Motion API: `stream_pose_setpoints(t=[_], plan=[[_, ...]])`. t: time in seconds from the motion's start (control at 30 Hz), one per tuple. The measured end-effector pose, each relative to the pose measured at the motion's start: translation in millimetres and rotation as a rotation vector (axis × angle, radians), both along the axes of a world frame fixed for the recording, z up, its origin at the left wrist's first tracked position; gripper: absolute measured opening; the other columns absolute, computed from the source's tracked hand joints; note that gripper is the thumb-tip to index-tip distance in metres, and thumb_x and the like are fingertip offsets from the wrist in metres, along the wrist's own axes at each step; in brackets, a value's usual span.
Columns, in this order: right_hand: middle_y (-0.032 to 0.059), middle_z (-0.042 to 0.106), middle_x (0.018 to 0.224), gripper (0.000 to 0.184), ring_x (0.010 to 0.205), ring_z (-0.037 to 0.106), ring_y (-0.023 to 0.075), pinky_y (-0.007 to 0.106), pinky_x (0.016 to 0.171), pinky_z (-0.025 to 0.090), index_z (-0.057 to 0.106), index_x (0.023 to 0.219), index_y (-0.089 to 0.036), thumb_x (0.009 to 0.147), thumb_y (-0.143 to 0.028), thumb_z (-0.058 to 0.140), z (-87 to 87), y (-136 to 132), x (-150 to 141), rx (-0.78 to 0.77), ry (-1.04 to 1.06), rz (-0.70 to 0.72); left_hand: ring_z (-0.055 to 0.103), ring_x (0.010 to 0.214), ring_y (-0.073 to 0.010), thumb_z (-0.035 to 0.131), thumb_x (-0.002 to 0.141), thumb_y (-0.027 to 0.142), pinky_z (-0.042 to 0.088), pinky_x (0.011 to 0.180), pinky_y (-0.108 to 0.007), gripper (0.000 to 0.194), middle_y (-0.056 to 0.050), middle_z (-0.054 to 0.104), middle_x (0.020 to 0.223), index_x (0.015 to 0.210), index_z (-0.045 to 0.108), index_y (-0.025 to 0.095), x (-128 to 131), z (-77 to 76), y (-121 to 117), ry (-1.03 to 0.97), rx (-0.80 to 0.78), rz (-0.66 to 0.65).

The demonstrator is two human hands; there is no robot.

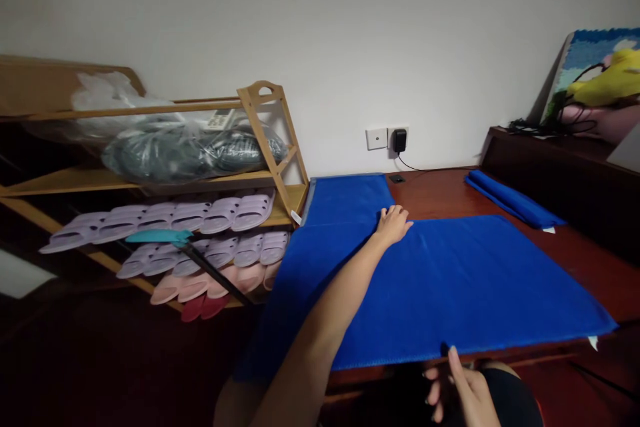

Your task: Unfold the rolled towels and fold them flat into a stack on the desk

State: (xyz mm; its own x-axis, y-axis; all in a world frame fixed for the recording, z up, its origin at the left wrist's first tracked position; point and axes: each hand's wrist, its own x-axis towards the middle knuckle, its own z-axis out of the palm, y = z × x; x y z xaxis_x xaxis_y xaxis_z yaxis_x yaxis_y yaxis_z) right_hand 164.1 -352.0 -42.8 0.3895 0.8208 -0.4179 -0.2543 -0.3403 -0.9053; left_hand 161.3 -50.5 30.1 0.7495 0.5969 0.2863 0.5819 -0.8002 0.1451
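Observation:
A blue cloth (pixel 450 280), flat like a towel, covers much of the reddish-brown tabletop. Its far edge lies across another blue piece of cloth (pixel 345 197) that reaches back to the wall; whether the two are joined I cannot tell. My left hand (pixel 393 223) rests on that far edge, palm down, fingers slightly bent and apart, thumb out to the right. By the front edge of the cloth is my right hand (pixel 467 390), thumb raised and fingers apart, holding nothing visible. A folded blue cloth (pixel 515 200) lies farther back on the right.
On the left stands a wooden rack (pixel 295 200) with lilac slippers (pixel 255 210), pink slippers (pixel 215 280) and plastic-wrapped bundles (pixel 190 150). A turquoise-ended dark stick (pixel 215 270) leans before it. A black adapter (pixel 399 140) sits in the wall socket. A dark raised ledge (pixel 550 167) borders the right.

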Motion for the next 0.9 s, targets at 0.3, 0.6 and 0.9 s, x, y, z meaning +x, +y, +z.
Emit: stream_pose_setpoints(t=[0.3, 0.6, 0.9], plan=[[0.0062, 0.061, 0.050, 0.052, 0.051, 0.058, 0.0164, 0.027, 0.063, 0.048, 0.067, 0.058, -0.014, 0.075, -0.062, 0.057, -11.1, 7.4, -0.8, 0.128, -0.111, -0.064, 0.042, 0.113, -0.0252, 0.055, 0.089, 0.031, 0.030, 0.093, -0.040, 0.018, -0.011, 0.055, 0.115, 0.100, 0.055, 0.016, 1.6, -12.6, 7.9, -0.041, -0.076, 0.025], [0.0056, 0.061, 0.050, 0.049, 0.052, 0.059, 0.0165, 0.025, 0.062, 0.049, 0.066, 0.052, -0.016, 0.074, -0.059, 0.059, 4.6, 2.7, -5.9, 0.210, -0.237, -0.136, 0.049, 0.105, -0.0252, 0.062, 0.083, 0.022, 0.033, 0.090, -0.042, 0.008, -0.008, 0.060, 0.103, 0.080, 0.057, 0.017, 12.2, -2.9, 18.4, -0.205, -0.255, 0.087], [-0.0014, 0.050, 0.042, 0.041, 0.043, 0.047, 0.0102, 0.022, 0.048, 0.039, 0.056, 0.050, -0.019, 0.071, -0.052, 0.066, 44.3, -10.1, -29.1, 0.281, -0.345, -0.461, 0.059, 0.071, -0.0147, 0.063, 0.080, 0.017, 0.044, 0.071, -0.027, 0.010, 0.000, 0.061, 0.072, 0.077, 0.054, 0.017, 0.3, 48.0, 27.5, -0.531, -0.506, 0.082]])
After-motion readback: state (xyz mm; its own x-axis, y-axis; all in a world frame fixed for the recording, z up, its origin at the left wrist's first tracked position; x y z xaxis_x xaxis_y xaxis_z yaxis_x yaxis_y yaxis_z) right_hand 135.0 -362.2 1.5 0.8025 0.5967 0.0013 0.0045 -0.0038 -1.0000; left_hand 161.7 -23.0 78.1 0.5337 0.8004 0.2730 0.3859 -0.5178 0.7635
